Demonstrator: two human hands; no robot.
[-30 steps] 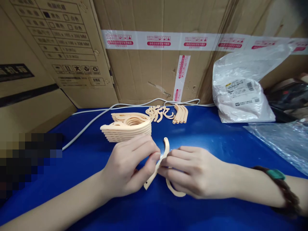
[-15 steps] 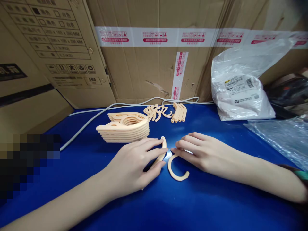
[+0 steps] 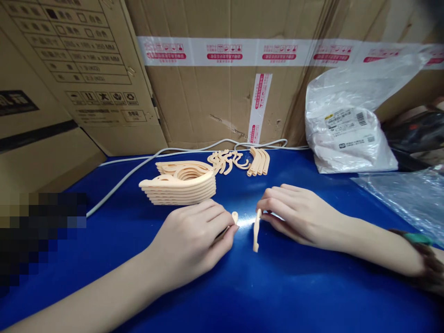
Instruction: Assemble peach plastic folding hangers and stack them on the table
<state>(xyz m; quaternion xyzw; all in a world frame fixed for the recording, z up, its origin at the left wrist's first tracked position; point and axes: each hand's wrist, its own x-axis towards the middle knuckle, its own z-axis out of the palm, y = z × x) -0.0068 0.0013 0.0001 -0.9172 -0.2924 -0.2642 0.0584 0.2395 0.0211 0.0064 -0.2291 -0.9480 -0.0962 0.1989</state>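
Observation:
My left hand (image 3: pixel 199 236) is closed on a cream plastic hanger arm (image 3: pixel 235 216); only its rounded end with a small hole pokes out past the fingertips, and the rest is hidden under the hand. To its right, my right hand (image 3: pixel 294 215) pinches a cream hanger hook (image 3: pixel 256 231) by its upper end. Seen edge-on, the hook points down over the blue table, apart from the hanger arm. Behind my left hand stands a stack of cream hanger parts (image 3: pixel 180 187).
Loose hooks (image 3: pixel 222 162) and several short curved tubes (image 3: pixel 258 162) lie at the back of the blue table (image 3: pixel 277 296). A white cable (image 3: pixel 128 175) runs along the cardboard boxes (image 3: pixel 208 101). A white plastic bag (image 3: pixel 347 134) and clear film (image 3: pixel 405 194) are at right.
My right hand has pinched the hook, which lay flat before, and turned it edge-on. My left fingers have closed round the hanger arm, whose visible end has come lower.

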